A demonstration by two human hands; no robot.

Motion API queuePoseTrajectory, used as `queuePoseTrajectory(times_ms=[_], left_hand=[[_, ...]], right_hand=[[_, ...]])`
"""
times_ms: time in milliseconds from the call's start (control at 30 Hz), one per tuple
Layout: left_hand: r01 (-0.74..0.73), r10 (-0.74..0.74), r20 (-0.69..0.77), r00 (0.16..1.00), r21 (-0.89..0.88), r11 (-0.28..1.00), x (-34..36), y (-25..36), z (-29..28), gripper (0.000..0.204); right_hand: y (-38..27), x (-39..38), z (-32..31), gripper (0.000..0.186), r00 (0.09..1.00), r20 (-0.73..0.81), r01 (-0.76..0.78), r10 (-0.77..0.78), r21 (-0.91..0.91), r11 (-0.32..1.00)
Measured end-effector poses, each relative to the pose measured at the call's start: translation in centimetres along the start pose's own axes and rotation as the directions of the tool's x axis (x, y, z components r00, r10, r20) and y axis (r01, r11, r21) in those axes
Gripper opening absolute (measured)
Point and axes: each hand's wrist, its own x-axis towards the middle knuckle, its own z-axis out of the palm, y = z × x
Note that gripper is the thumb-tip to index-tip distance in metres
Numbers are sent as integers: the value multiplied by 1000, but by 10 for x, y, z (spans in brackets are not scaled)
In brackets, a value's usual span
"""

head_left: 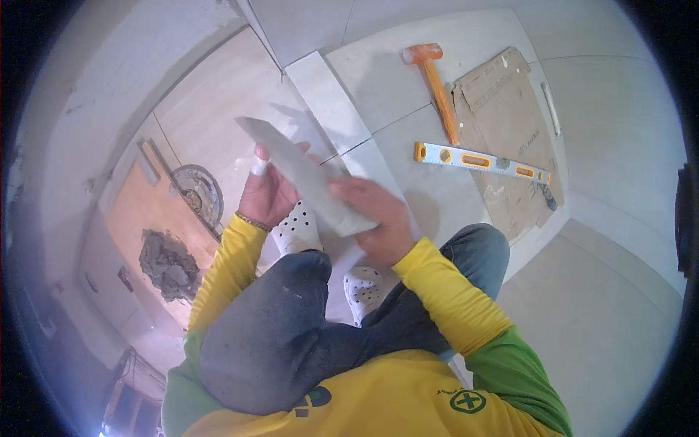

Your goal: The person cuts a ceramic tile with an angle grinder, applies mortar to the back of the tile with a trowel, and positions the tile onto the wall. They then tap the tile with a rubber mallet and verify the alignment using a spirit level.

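Note:
A narrow, pale grey strip of tile [306, 171] is held up slantwise in front of my knees, its pointed end towards the far left. My left hand [269, 191] supports it from beneath, palm up, the fingers partly hidden behind the strip; one finger has a white wrapping. Over the near end, my right hand [376, 220] grips the strip between thumb and fingers, slightly blurred.
At left, grey mortar [169, 266] lies on a wooden board [135, 207], beside a round bucket [200, 191]. On the raised tiled surface to the right rest an orange mallet [437, 95], a spirit level [477, 162] and flattened cardboard [510, 120]. My white clogs [298, 229] stand below.

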Motion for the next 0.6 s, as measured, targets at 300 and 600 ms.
queuePoseTrajectory(times_ms=[300,600], left_hand=[[-123,315,21,949,944,305,52,11,-9,47],[-275,108,452,885,697,-662,131,8,2,55]], right_hand=[[13,0,-170,34,566,-808,225,166,344,911],[78,-54,-285,58,369,-926,-451,75,-108,886]])
